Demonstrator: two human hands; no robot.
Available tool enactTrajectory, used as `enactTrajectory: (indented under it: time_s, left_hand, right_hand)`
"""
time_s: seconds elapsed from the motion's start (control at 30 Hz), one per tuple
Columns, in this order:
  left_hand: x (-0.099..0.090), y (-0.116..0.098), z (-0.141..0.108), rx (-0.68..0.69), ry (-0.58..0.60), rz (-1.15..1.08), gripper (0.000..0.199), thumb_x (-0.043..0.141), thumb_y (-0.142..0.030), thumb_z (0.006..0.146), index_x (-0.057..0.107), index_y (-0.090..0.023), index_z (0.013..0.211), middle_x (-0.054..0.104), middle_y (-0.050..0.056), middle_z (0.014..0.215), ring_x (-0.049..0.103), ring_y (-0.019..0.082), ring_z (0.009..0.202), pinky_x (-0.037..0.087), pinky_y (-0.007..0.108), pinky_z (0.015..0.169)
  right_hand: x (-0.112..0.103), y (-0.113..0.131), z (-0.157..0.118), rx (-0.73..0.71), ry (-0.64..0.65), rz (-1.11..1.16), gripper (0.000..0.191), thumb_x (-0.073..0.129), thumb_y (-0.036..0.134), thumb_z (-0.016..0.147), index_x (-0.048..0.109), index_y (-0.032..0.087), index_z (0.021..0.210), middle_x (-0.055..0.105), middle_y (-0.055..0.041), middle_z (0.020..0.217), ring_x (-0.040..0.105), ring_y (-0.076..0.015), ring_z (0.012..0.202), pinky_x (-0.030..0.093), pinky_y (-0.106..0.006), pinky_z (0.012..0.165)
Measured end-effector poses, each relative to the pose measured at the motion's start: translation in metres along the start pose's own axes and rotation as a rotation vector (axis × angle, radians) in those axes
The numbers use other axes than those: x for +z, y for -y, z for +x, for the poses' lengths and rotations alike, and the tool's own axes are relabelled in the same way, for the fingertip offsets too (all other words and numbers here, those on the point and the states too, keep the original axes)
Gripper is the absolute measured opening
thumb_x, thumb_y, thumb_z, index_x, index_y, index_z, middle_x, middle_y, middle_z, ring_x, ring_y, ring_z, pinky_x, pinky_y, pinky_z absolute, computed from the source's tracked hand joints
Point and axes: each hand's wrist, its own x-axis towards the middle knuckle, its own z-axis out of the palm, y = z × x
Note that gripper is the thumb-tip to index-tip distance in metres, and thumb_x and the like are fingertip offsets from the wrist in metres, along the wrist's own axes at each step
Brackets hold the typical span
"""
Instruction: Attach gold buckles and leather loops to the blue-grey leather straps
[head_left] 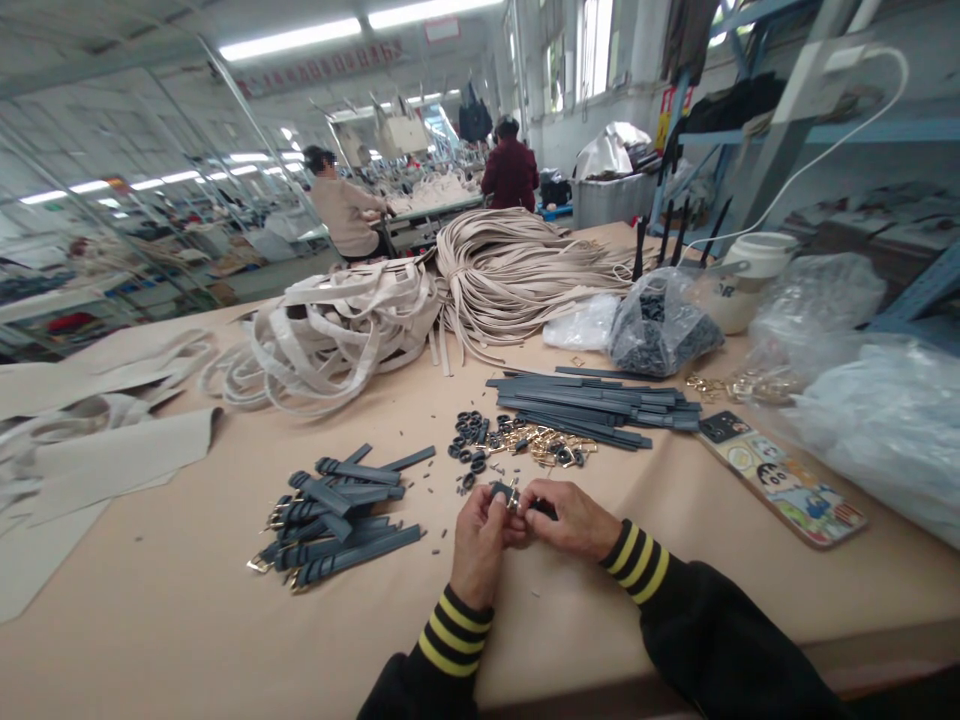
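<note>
Close together near the table's front, my left hand [480,545] and my right hand [571,518] are closed on one dark blue-grey strap [501,490] with a gold buckle [514,497]. My left thumb presses the strap beside the buckle. On the other side, the right fingers pinch its dark end, partly hidden. Just beyond lie gold buckles [536,440] and small dark loops [471,428]. A stack of flat dark straps [592,402] lies behind them. Left of my hands is a pile of dark straps with buckles fitted [337,510].
Bundles of beige strips [517,270] and beige webbing [337,330] lie at the back. A clear bag of dark pieces [664,325], a white jug [750,275], a patterned phone [784,480] and plastic bags [892,410] stand right. Two people work farther off.
</note>
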Motion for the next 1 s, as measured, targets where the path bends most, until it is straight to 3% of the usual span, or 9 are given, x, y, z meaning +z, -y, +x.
enactTrajectory:
  time_s: [0.1, 0.23, 0.3, 0.47, 0.67, 0.83, 1.0]
  left_hand:
    - [0.0008, -0.0002, 0.0008, -0.005, 0.019, -0.016, 0.028, 0.059, -0.04, 0.069, 0.045, -0.016, 0.077, 0.055, -0.004, 0.056, 0.054, 0.009, 0.046, 0.047, 0.021, 0.047]
    - [0.001, -0.0004, 0.0016, 0.015, 0.057, -0.01, 0.026, 0.061, -0.036, 0.067, 0.047, -0.016, 0.074, 0.055, -0.005, 0.059, 0.053, 0.008, 0.048, 0.046, 0.02, 0.048]
    - [0.0004, -0.0004, 0.0019, 0.034, 0.071, 0.006, 0.025, 0.062, -0.035, 0.068, 0.048, -0.015, 0.075, 0.056, -0.004, 0.062, 0.053, 0.007, 0.049, 0.046, 0.02, 0.048]
    - [-0.0021, -0.0003, 0.0016, 0.048, 0.11, 0.015, 0.024, 0.06, -0.036, 0.07, 0.051, -0.015, 0.078, 0.057, -0.003, 0.067, 0.055, 0.008, 0.051, 0.047, 0.021, 0.05]
    - [-0.003, 0.001, 0.0013, 0.075, 0.119, 0.022, 0.02, 0.058, -0.033, 0.073, 0.051, -0.015, 0.079, 0.057, -0.001, 0.072, 0.058, 0.01, 0.061, 0.049, 0.022, 0.056]
    - [-0.003, 0.0023, 0.0017, 0.096, 0.1, 0.044, 0.019, 0.057, -0.032, 0.074, 0.052, -0.015, 0.077, 0.056, -0.002, 0.069, 0.055, 0.008, 0.058, 0.048, 0.02, 0.055]
    - [-0.0047, 0.0063, 0.0032, 0.114, 0.055, 0.012, 0.019, 0.055, -0.033, 0.075, 0.051, -0.015, 0.079, 0.054, -0.003, 0.068, 0.054, 0.007, 0.057, 0.048, 0.019, 0.054]
  right_hand:
    - [-0.0003, 0.0011, 0.0006, -0.033, -0.004, 0.039, 0.016, 0.047, 0.007, 0.072, 0.059, 0.017, 0.074, 0.06, -0.0004, 0.072, 0.053, -0.0117, 0.067, 0.04, -0.022, 0.065]
    - [0.0023, 0.0, 0.0014, 0.105, -0.114, 0.044, 0.001, 0.052, 0.018, 0.075, 0.053, 0.017, 0.074, 0.054, 0.0028, 0.062, 0.049, -0.0101, 0.055, 0.038, -0.02, 0.053]
    - [0.0039, 0.0001, 0.001, 0.139, -0.143, 0.093, 0.007, 0.053, 0.019, 0.075, 0.049, 0.019, 0.08, 0.052, 0.0039, 0.062, 0.049, -0.0097, 0.052, 0.039, -0.02, 0.05]
    - [0.0042, 0.0038, -0.0007, 0.114, -0.051, 0.206, 0.014, 0.047, 0.02, 0.081, 0.045, 0.022, 0.094, 0.052, 0.0057, 0.06, 0.05, -0.0088, 0.044, 0.041, -0.02, 0.048]
    - [0.0035, 0.0036, -0.0003, 0.091, -0.04, 0.122, 0.004, 0.047, 0.018, 0.081, 0.049, 0.02, 0.08, 0.053, 0.0047, 0.061, 0.052, -0.0085, 0.047, 0.041, -0.02, 0.053]
    - [0.005, 0.0027, -0.0002, 0.138, -0.068, 0.085, 0.004, 0.047, 0.019, 0.08, 0.05, 0.02, 0.078, 0.054, 0.0044, 0.058, 0.052, -0.0091, 0.047, 0.041, -0.019, 0.051]
    - [0.0053, 0.0004, -0.0016, 0.187, 0.002, 0.142, 0.005, 0.047, 0.019, 0.079, 0.049, 0.019, 0.074, 0.052, 0.0048, 0.051, 0.052, -0.009, 0.044, 0.041, -0.018, 0.045]
